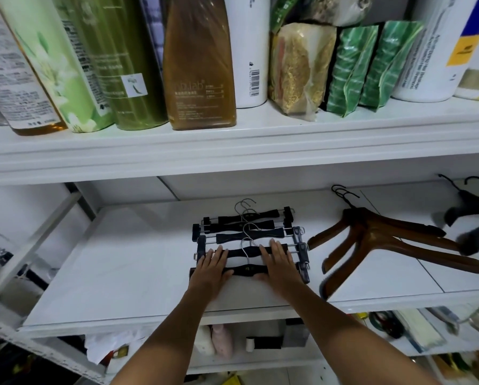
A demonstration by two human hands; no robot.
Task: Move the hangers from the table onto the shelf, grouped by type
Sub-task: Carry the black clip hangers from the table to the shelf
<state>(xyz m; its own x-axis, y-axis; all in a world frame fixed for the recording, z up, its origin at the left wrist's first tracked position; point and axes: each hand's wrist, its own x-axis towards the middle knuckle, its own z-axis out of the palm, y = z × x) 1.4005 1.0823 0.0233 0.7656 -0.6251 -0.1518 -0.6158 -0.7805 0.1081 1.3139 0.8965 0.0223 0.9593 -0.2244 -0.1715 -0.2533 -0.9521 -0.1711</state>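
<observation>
Your forearms filled the bottom of the view, and your left hand (210, 269) and right hand (278, 266) lay flat, fingers straight and gripping nothing, on the nearest two of the black clip hangers (249, 238). Those hangers lay in an overlapping row on the white shelf (121, 259), silver hooks pointing to the back, with your hands on either side of the front hooks. Near them to the right on the same shelf lay the brown wooden hangers (377, 234), fanned out with their black hooks together at the rear. Beyond those, at the right edge, were some dark hangers (472, 215), too blurred to tell apart. On the upper board (232, 140) stood a brown bottle (199, 65) whose pale lettering ended in "lab", above smaller lines too fine to read. Beside it a white bottle (251, 51) showed a barcode. Left of these stood green bottles (121, 59) with dense small print, one bearing a white leaf label. To the right stood green pouches (369, 65).
</observation>
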